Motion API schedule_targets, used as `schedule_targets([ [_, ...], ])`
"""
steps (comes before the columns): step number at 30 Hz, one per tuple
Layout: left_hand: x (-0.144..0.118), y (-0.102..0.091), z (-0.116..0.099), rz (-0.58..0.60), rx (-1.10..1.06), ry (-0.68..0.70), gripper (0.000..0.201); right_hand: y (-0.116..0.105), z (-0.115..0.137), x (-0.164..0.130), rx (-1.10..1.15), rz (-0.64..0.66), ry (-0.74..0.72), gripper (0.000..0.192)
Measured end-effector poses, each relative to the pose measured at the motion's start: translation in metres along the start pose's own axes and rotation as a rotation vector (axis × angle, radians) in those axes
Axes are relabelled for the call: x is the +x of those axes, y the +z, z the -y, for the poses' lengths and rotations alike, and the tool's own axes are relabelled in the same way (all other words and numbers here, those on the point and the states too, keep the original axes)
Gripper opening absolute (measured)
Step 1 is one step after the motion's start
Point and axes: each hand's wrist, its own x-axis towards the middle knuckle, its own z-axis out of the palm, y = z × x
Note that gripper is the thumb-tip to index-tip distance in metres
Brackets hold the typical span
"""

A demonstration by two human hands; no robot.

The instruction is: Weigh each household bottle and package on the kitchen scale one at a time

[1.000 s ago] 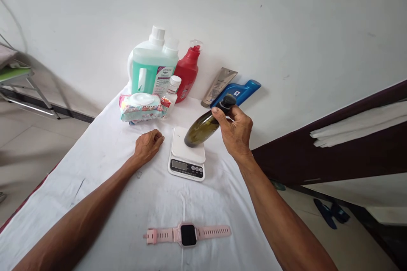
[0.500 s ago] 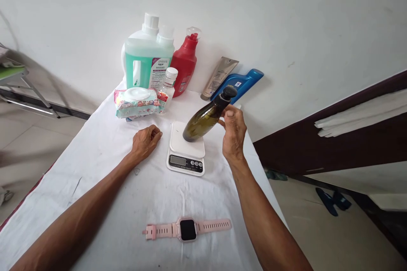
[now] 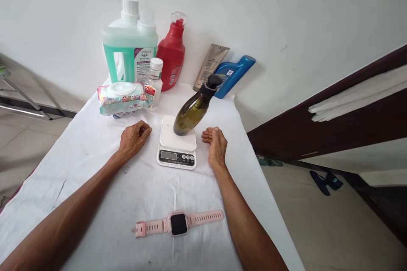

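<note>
The dark olive-green bottle with a black cap stands on the white platform of the kitchen scale, leaning in the picture toward one o'clock, its base on the far part of the platform. No hand touches it. The scale sits on the white-covered table, its display strip facing the person.

At three o'clock from the scale, just beside its edge, the right hand rests on the table, its fingers loosely open and pointing toward the scale, with nothing in them. At nine o'clock from the scale, a little apart from it, the left hand lies on the cloth, curled into a loose fist and holding nothing.

At six o'clock from the scale, nearer the person, a pink smartwatch lies flat with its strap stretched out left and right and its dark screen up.

Toward eleven o'clock from the scale a pack of wet wipes lies on the table, and just to its right stands a small clear bottle with a white cap. Behind these, against the white wall, stand a large jug of green liquid with two white caps and, beside it, a red detergent bottle. At one o'clock from the scale a grey-brown tube and a blue bottle lean against the wall side by side.
</note>
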Motion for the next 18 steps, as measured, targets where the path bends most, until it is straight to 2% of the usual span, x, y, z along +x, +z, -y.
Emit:
schedule_targets([
  [5,0.0006,0.0002,0.0009,0.003,-0.001,0.009,0.029,-0.0013,0.0011,-0.0007,-0.043,0.04,-0.019,0.057],
  [18,0.0007,-0.0009,-0.0019,0.003,0.016,0.007,0.028,-0.0019,0.0004,-0.0004,-0.057,0.046,-0.017,0.056],
])
